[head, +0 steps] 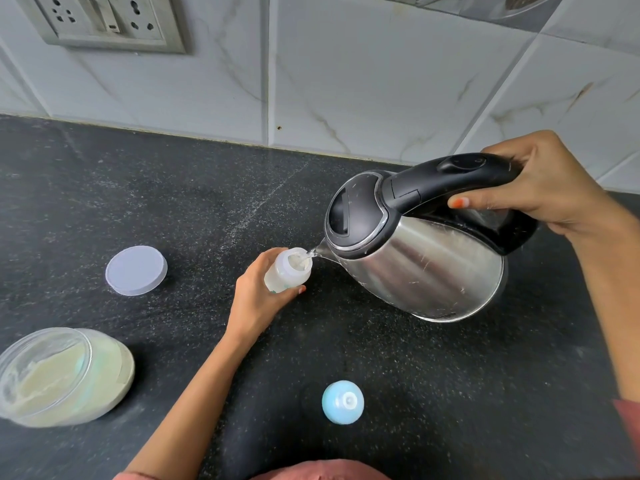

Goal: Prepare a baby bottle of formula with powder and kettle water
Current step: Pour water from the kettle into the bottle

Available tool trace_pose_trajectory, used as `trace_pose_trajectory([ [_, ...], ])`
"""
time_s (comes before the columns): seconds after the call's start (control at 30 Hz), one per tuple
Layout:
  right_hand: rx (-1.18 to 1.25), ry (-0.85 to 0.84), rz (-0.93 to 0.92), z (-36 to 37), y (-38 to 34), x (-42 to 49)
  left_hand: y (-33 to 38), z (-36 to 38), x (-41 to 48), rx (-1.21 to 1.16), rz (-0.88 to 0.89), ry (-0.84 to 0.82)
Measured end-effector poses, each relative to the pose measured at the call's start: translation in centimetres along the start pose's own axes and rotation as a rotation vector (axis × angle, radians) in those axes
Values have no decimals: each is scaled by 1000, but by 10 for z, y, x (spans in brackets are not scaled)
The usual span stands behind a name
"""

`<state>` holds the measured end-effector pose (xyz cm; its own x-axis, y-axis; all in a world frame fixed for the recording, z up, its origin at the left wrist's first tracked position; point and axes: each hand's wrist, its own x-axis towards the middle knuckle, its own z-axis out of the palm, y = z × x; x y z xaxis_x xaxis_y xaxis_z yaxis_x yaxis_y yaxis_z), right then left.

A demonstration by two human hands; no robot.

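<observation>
Two containers: bottle [287,271] taking kettle [433,265] water [309,252], jar [104,382] holding powder [48,375].

Soft even light casts faint shadows on the counter [173,202], glare streaks the kettle [433,268], frame edges bow
</observation>
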<state>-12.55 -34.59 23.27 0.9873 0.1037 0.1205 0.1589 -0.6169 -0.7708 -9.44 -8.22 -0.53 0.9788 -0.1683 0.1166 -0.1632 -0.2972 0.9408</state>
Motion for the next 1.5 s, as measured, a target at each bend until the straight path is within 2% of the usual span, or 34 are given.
trace_pose_trajectory([
  [1.5,2,-9,-27,-1,-6,1,-2,0,2,34,20,-9],
])
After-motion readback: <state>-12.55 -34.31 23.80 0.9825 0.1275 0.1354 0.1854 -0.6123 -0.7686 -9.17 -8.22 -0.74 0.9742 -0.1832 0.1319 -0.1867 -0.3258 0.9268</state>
